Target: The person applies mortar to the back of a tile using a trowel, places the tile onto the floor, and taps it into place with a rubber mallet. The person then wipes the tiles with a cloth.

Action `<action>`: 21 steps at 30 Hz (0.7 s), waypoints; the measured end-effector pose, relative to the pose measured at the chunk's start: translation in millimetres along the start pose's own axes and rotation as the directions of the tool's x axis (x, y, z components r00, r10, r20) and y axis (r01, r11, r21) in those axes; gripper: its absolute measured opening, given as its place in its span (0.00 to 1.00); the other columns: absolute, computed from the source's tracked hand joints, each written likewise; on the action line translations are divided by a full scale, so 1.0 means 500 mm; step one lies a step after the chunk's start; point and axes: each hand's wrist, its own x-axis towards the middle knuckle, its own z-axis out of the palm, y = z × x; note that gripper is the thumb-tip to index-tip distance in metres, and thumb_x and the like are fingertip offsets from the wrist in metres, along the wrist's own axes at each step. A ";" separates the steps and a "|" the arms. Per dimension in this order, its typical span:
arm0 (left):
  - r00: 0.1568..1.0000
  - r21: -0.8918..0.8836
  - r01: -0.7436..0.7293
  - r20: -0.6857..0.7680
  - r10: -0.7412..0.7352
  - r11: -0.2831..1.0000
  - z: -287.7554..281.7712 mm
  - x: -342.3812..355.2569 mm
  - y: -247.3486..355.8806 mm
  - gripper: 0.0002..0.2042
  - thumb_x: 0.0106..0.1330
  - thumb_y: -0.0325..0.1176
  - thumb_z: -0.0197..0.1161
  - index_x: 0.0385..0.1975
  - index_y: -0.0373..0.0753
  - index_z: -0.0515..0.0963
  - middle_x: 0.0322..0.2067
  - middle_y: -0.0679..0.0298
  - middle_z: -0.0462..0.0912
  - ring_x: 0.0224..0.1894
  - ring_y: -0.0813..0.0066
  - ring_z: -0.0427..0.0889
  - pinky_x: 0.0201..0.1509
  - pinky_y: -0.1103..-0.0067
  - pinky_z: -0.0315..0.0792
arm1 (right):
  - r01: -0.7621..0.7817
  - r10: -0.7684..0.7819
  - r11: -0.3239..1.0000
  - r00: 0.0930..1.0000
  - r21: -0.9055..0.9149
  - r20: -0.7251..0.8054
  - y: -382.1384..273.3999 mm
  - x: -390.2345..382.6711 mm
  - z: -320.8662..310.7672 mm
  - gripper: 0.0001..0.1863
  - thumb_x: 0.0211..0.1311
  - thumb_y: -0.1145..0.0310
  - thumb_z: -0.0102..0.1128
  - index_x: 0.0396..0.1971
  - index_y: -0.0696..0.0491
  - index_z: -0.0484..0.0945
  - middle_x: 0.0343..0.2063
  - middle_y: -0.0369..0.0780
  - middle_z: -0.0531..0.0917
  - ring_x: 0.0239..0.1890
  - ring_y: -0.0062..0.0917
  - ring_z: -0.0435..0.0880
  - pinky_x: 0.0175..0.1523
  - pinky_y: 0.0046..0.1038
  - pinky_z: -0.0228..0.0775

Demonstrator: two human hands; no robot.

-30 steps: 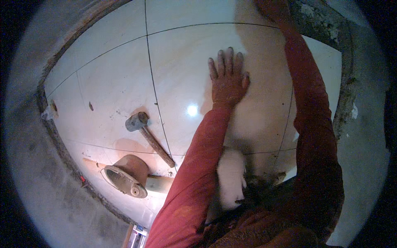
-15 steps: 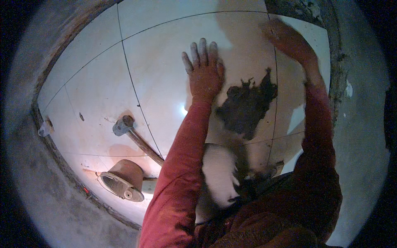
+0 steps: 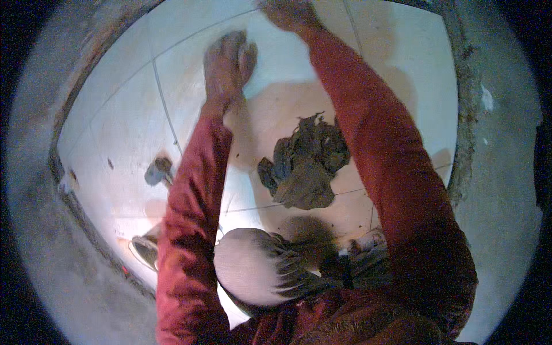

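Observation:
My left hand (image 3: 227,66) is over the pale tiles (image 3: 287,63) at the far left of centre. Its thumb stands apart from the blurred, foreshortened fingers, and I see nothing held in it. To its right and farther off is my right hand (image 3: 290,14), cut by the top edge, with its fingers smeared and partly hidden. Whether it holds anything I cannot tell. A crumpled dark rag (image 3: 307,167) lies on the tiles between my red-sleeved forearms, touched by neither hand.
At the left lies a hammer (image 3: 158,170), its handle mostly behind my left forearm. A bucket-like container (image 3: 144,250) is tipped on its side nearer to me, partly hidden. My knee (image 3: 247,264) rests at the front. A rough grey wall (image 3: 503,149) borders the tiles on the right.
My right hand has swept left across the tiles, near my left hand. The left hand has shifted left and farther off, no longer flat with fingers spread. The view has shifted too.

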 end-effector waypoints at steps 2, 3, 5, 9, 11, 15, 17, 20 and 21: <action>0.990 0.252 0.099 -0.122 -0.070 0.963 -0.019 0.049 -0.116 0.25 0.73 0.41 0.58 0.66 0.34 0.71 0.64 0.41 0.73 0.67 0.38 0.70 0.69 0.49 0.64 | 0.048 -0.046 0.999 0.994 -0.016 0.101 -0.007 0.015 -0.015 0.35 0.79 0.47 0.41 0.77 0.51 0.58 0.78 0.47 0.56 0.80 0.45 0.49 0.81 0.51 0.32; 0.984 0.376 0.161 -0.139 -0.116 0.912 -0.016 0.054 -0.160 0.29 0.76 0.48 0.52 0.69 0.34 0.67 0.69 0.40 0.67 0.71 0.37 0.63 0.73 0.50 0.60 | 0.050 -0.055 0.997 0.995 0.066 0.089 -0.014 0.013 -0.019 0.35 0.78 0.47 0.42 0.77 0.52 0.58 0.78 0.47 0.56 0.80 0.46 0.49 0.81 0.51 0.32; 0.876 0.335 0.447 0.026 -0.482 0.830 0.010 0.058 -0.211 0.38 0.78 0.56 0.44 0.74 0.25 0.56 0.77 0.39 0.50 0.80 0.40 0.46 0.81 0.53 0.43 | 0.002 0.000 1.000 0.980 -0.013 0.197 -0.006 0.003 -0.029 0.35 0.77 0.49 0.48 0.76 0.52 0.60 0.77 0.52 0.57 0.79 0.53 0.51 0.79 0.56 0.38; 0.917 0.186 0.399 -0.063 -0.394 0.898 0.048 0.015 -0.225 0.37 0.78 0.54 0.44 0.72 0.25 0.59 0.75 0.38 0.56 0.78 0.41 0.52 0.81 0.55 0.44 | 0.129 -0.096 0.967 0.983 -0.220 0.158 0.030 -0.015 -0.028 0.33 0.76 0.51 0.51 0.73 0.54 0.63 0.74 0.52 0.63 0.76 0.50 0.59 0.77 0.54 0.47; 0.926 0.196 0.374 -0.125 -0.355 0.906 0.041 -0.001 -0.215 0.36 0.78 0.53 0.44 0.72 0.25 0.60 0.74 0.38 0.58 0.78 0.41 0.53 0.81 0.55 0.45 | 0.152 -0.123 0.936 0.986 -0.318 0.111 0.026 -0.007 -0.037 0.29 0.76 0.53 0.52 0.69 0.53 0.69 0.69 0.51 0.69 0.70 0.49 0.67 0.72 0.54 0.56; 0.953 0.258 0.276 -0.201 -0.228 0.926 0.009 -0.010 -0.207 0.33 0.77 0.50 0.48 0.69 0.25 0.63 0.71 0.36 0.63 0.74 0.38 0.59 0.78 0.52 0.51 | 0.329 -0.201 0.812 0.933 -0.481 0.300 -0.078 -0.008 -0.114 0.24 0.77 0.58 0.49 0.67 0.51 0.72 0.67 0.50 0.72 0.67 0.54 0.71 0.70 0.55 0.62; 0.939 0.341 0.117 -0.344 0.007 0.933 0.007 -0.007 -0.209 0.28 0.75 0.44 0.54 0.66 0.28 0.69 0.66 0.35 0.70 0.69 0.35 0.67 0.73 0.48 0.60 | 0.384 -0.143 0.796 0.871 -0.468 0.471 -0.154 -0.063 -0.185 0.25 0.78 0.60 0.47 0.70 0.51 0.68 0.71 0.51 0.67 0.70 0.58 0.66 0.72 0.57 0.59; 0.914 0.157 0.301 -0.329 -0.238 0.940 0.017 -0.004 -0.204 0.30 0.76 0.48 0.51 0.64 0.26 0.70 0.65 0.34 0.70 0.68 0.34 0.68 0.75 0.47 0.57 | -0.020 0.089 0.991 0.844 -0.135 0.529 -0.259 -0.212 -0.262 0.32 0.73 0.54 0.55 0.73 0.47 0.64 0.75 0.48 0.61 0.73 0.59 0.59 0.75 0.63 0.50; 0.912 0.151 0.298 -0.337 -0.234 0.943 0.019 -0.002 -0.203 0.30 0.76 0.49 0.51 0.63 0.26 0.70 0.65 0.34 0.71 0.67 0.34 0.69 0.75 0.47 0.57 | -0.012 0.050 0.996 0.889 -0.085 0.455 -0.271 -0.262 -0.287 0.34 0.73 0.53 0.56 0.74 0.47 0.62 0.75 0.48 0.61 0.75 0.56 0.58 0.76 0.60 0.47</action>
